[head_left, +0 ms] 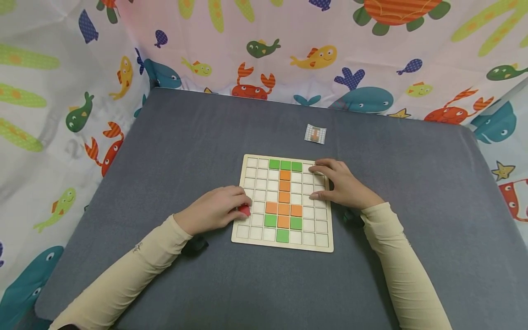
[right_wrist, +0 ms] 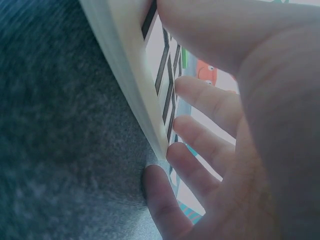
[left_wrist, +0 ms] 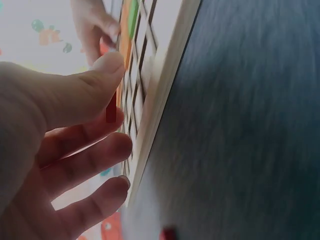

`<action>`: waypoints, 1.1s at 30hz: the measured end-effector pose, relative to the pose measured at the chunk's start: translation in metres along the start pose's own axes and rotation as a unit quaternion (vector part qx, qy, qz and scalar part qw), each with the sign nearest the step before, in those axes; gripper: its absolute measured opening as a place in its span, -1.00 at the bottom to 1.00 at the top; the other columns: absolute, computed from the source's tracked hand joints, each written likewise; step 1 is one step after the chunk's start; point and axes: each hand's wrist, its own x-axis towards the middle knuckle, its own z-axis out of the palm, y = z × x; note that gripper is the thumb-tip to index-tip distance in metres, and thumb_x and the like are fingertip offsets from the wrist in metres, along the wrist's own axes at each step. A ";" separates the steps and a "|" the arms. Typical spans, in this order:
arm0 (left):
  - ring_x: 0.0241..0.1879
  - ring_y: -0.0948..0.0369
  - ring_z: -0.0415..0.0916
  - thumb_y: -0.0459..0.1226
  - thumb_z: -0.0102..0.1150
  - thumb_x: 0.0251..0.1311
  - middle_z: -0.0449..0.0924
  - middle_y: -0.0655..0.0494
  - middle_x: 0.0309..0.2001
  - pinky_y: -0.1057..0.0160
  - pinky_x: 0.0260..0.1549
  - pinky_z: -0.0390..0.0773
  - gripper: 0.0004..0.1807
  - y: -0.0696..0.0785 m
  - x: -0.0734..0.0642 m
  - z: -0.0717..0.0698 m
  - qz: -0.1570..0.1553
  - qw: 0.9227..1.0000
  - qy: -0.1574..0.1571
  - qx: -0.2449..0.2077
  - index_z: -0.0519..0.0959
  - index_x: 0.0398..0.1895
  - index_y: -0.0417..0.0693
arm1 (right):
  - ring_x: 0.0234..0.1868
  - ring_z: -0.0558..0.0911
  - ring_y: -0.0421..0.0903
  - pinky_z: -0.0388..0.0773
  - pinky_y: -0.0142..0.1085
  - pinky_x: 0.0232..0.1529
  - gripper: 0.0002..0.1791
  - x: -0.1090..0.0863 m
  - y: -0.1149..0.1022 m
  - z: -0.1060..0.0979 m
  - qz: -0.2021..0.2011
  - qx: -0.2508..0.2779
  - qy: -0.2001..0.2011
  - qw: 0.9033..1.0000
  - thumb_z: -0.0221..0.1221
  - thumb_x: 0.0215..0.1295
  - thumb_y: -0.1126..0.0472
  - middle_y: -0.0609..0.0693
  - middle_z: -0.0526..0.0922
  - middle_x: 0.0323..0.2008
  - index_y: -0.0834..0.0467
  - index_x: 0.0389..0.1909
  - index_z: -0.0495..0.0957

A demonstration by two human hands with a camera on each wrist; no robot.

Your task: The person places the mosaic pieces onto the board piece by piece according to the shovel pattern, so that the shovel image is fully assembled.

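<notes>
Cream-sleeved, the left hand [head_left: 214, 210] is seen pinching a small red square tile [head_left: 244, 210] at nine o'clock of the pale wooden grid board [head_left: 284, 243] on the grey desk [head_left: 173, 151]; spread fingers of the right hand [head_left: 340, 185] are pressed at three o'clock.

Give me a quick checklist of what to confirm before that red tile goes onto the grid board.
1. Red tile held: ok, the left hand pinches it at the board's left edge.
2. Board steadied: ok, the right hand rests with straight fingers on its right side.
3. Board flat on the grey table: ok in the head view.
4. Free cells near the tile: ok, the left columns look unfilled.
5. Existing pattern undisturbed: ok, the orange tiles and green tiles sit squarely in their cells.
6. Pattern card readable: cannot tell, it lies beyond the board and is too small to read.
</notes>
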 end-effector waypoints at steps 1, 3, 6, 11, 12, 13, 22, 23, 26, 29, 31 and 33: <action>-0.33 0.29 0.37 -0.21 0.34 0.14 0.51 0.18 -0.28 0.31 -0.28 0.45 -0.80 0.002 0.001 0.002 0.006 1.000 -0.005 -0.003 0.61 -0.19 -0.05 | 0.32 0.12 0.13 0.19 0.10 0.21 -0.18 0.000 0.000 0.000 0.000 0.000 0.000 1.000 0.37 0.06 -0.13 0.10 0.19 0.36 0.06 0.33 0.34; -0.36 0.29 0.36 -0.21 0.32 0.16 0.50 0.18 -0.31 0.32 -0.31 0.43 -0.82 0.006 0.004 0.006 0.018 1.000 -0.011 -0.007 0.60 -0.21 -0.04 | 0.32 0.12 0.13 0.19 0.10 0.21 -0.18 0.000 0.000 0.000 0.001 0.000 -0.001 1.000 0.37 0.06 -0.13 0.09 0.19 0.36 0.06 0.33 0.34; -0.37 0.29 0.36 -0.19 0.30 0.18 0.50 0.17 -0.32 0.33 -0.31 0.44 -0.83 0.010 0.008 0.010 0.032 0.999 -0.016 -0.010 0.61 -0.21 -0.04 | 0.32 0.12 0.13 0.19 0.11 0.21 -0.18 0.000 0.000 0.000 0.001 0.000 -0.002 1.000 0.37 0.06 -0.13 0.10 0.19 0.36 0.06 0.33 0.34; -0.35 0.31 0.38 -0.17 0.29 0.19 0.52 0.18 -0.28 0.33 -0.28 0.46 -0.81 0.016 0.013 0.016 0.041 0.999 -0.024 -0.011 0.63 -0.18 -0.03 | 0.32 0.12 0.14 0.19 0.11 0.21 -0.19 0.000 0.000 0.000 0.000 0.000 0.000 1.000 0.37 0.06 -0.13 0.10 0.19 0.36 0.05 0.33 0.34; -0.35 0.31 0.38 -0.16 0.29 0.19 0.52 0.19 -0.29 0.34 -0.28 0.46 -0.80 0.017 0.014 0.017 0.043 0.999 -0.026 -0.010 0.63 -0.18 -0.02 | 0.32 0.12 0.13 0.19 0.11 0.22 -0.19 0.000 0.000 0.000 0.000 -0.001 0.000 1.000 0.37 0.06 -0.14 0.10 0.19 0.36 0.05 0.33 0.34; -0.36 0.31 0.37 -0.16 0.29 0.19 0.51 0.19 -0.30 0.35 -0.29 0.45 -0.81 0.018 0.014 0.018 0.044 0.999 -0.027 -0.010 0.63 -0.19 -0.02 | 0.32 0.12 0.13 0.19 0.11 0.21 -0.19 0.000 0.001 0.000 0.001 -0.001 0.001 1.000 0.37 0.06 -0.14 0.10 0.19 0.36 0.04 0.33 0.35; -0.37 0.32 0.37 -0.16 0.35 0.13 0.52 0.22 -0.37 0.35 -0.28 0.43 -0.81 0.026 0.019 0.027 0.104 0.994 -0.008 -0.022 0.61 -0.26 0.00 | 0.32 0.13 0.13 0.19 0.10 0.22 -0.20 0.000 0.001 0.001 0.003 -0.003 0.003 1.000 0.38 0.06 -0.12 0.09 0.20 0.36 0.04 0.32 0.36; -0.35 0.31 0.38 -0.15 0.35 0.12 0.52 0.22 -0.36 0.34 -0.26 0.43 -0.81 0.026 0.019 0.027 0.111 0.994 -0.009 -0.020 0.61 -0.26 0.00 | 0.32 0.13 0.13 0.19 0.10 0.22 -0.20 0.000 0.001 0.001 0.003 -0.002 0.003 1.000 0.38 0.06 -0.12 0.09 0.20 0.36 0.04 0.32 0.36; -0.33 0.31 0.40 -0.13 0.34 0.12 0.53 0.23 -0.35 0.33 -0.22 0.44 -0.80 0.028 0.020 0.029 0.124 0.992 -0.014 -0.012 0.62 -0.26 0.01 | 0.33 0.13 0.12 0.19 0.10 0.22 -0.20 -0.001 0.001 0.001 0.005 -0.001 0.003 1.000 0.38 0.06 -0.12 0.09 0.20 0.36 0.04 0.32 0.36; -0.33 0.31 0.41 -0.11 0.34 0.12 0.53 0.23 -0.35 0.33 -0.21 0.44 -0.80 0.029 0.020 0.030 0.130 0.991 -0.021 -0.005 0.63 -0.26 0.02 | 0.32 0.13 0.13 0.20 0.11 0.22 -0.20 -0.001 0.000 0.001 0.003 0.001 0.003 1.000 0.38 0.06 -0.12 0.10 0.20 0.35 0.04 0.32 0.35; -0.33 0.32 0.40 -0.10 0.35 0.11 0.52 0.23 -0.36 0.34 -0.24 0.44 -0.80 0.031 0.021 0.030 0.130 0.991 -0.025 -0.004 0.64 -0.26 0.03 | 0.32 0.13 0.13 0.20 0.11 0.22 -0.20 0.000 0.000 0.000 0.001 0.000 0.004 1.000 0.38 0.06 -0.12 0.10 0.21 0.35 0.04 0.32 0.35; -0.34 0.33 0.39 -0.10 0.35 0.10 0.50 0.24 -0.36 0.35 -0.26 0.43 -0.80 0.032 0.021 0.031 0.131 0.991 -0.029 -0.003 0.64 -0.27 0.04 | 0.32 0.13 0.12 0.20 0.10 0.22 -0.20 0.000 0.000 0.000 0.001 -0.001 0.006 1.000 0.38 0.05 -0.12 0.09 0.21 0.35 0.03 0.31 0.36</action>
